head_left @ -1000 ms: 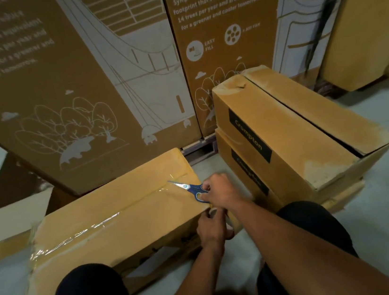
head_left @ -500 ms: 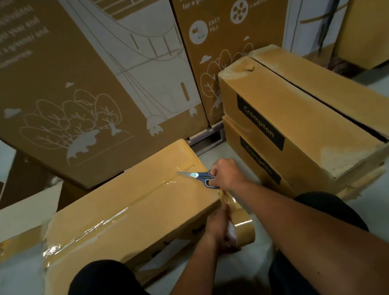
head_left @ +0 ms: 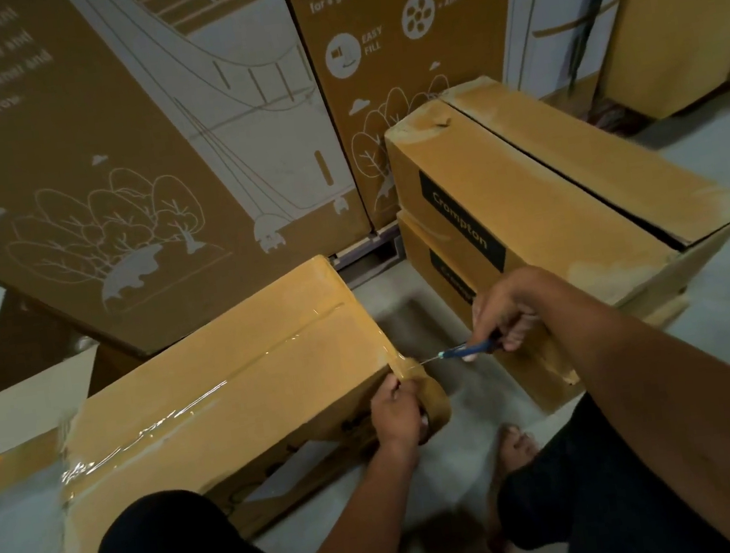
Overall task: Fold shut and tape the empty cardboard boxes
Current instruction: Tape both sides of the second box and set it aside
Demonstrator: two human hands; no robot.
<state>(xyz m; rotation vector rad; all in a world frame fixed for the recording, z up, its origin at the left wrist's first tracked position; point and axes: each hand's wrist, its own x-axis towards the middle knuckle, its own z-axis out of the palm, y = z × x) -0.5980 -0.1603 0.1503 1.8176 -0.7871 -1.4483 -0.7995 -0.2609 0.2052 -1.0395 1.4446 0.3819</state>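
There were two hands: the left hand (head_left: 397,413) and the right hand (head_left: 505,313). One roll of tape (head_left: 430,400) and one pair of scissors (head_left: 468,349) sat at the centre. Three plain boxes showed: one taped box (head_left: 212,403) at lower left, two stacked boxes (head_left: 544,206) at right. Two tall printed cartons (head_left: 59,154) stood across the top.

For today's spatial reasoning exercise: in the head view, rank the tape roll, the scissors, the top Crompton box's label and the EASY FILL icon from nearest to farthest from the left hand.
1. Tape roll: gripped by the left hand.
2. Scissors: just up-right, in the right hand.
3. Crompton label: farther up-right.
4. EASY FILL icon: top, on the tall carton.
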